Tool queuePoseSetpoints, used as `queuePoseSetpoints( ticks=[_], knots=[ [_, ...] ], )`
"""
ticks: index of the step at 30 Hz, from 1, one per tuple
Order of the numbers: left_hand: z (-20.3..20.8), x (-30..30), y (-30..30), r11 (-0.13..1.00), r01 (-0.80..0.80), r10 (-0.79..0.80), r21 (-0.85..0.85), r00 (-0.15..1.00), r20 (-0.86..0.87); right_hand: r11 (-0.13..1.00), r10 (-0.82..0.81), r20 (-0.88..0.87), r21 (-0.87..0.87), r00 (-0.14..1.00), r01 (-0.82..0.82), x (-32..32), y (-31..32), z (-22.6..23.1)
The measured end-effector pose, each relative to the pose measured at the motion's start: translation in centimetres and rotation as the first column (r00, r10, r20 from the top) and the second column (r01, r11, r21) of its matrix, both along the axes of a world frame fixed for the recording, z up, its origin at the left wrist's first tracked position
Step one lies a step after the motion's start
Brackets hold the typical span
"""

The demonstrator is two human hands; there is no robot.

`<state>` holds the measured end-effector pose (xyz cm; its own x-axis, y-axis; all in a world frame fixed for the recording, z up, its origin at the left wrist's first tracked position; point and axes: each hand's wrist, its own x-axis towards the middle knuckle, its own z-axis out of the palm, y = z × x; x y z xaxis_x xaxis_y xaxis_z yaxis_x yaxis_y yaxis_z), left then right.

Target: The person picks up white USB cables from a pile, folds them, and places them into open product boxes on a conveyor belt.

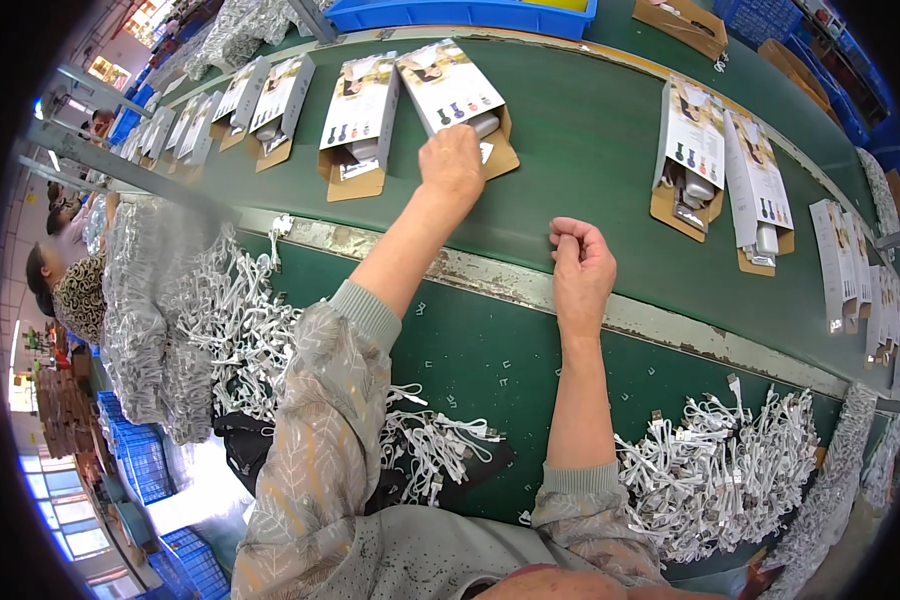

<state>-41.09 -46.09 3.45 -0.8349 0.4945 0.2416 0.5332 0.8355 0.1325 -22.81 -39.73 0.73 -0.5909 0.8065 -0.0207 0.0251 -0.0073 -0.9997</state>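
At far left, a co-worker in a patterned top [78, 290] sits beyond clear plastic-wrapped bundles [135, 310]. Next to these, a heap of white USB cables [240, 320] lies on your green worktop [470, 350]. Above the heap, past a worn metal rail [510, 283], a row of white printed cartons [232, 95] runs away along a green conveyor belt [570, 130].

Nearer the middle, an upright-looking carton [360, 105] has its brown flap open toward you, a white item inside. Just to its right lies a tilted carton [448, 85], also open toward you. Your left hand [453, 162] reaches to its open end; its fingers are bent, and their tips are hidden, so you cannot tell what they grip. Below your left forearm, a smaller cluster of USB cables [435, 445] lies on the worktop.

To the right, your right hand [582, 262] hangs over the belt's near edge, well apart from the cartons. Its fingers curl loosely, partly open, with nothing visible in them.

Farther right stand two more open cartons, one [692, 135] beside the other [758, 180], with white items showing. Below them, another heap of USB cables [720, 475] spreads across the worktop.
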Motion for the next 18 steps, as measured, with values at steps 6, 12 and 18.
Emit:
queuePoseSetpoints(
  ticks=[6, 12, 18],
  knots=[
    [3.1, 9.0, -4.1, 0.878, 0.478, -0.478, 0.032, 0.871, 0.112, 1.000, -0.030, 0.017, -0.010, 0.999, 0.030, 0.5, 0.6, 0.1],
    [4.6, 21.9, -13.8, 0.425, 0.892, -0.734, 0.153, 0.241, 0.635, 1.000, -0.013, 0.001, -0.023, 1.000, 0.013, 0.2, 0.4, 0.0],
    [2.5, 17.0, -15.5, 0.689, 0.699, -0.658, 0.193, 0.490, 0.572, 1.000, 0.008, 0.000, -0.020, 1.000, -0.008, -0.1, 0.1, 0.1]
  ],
)
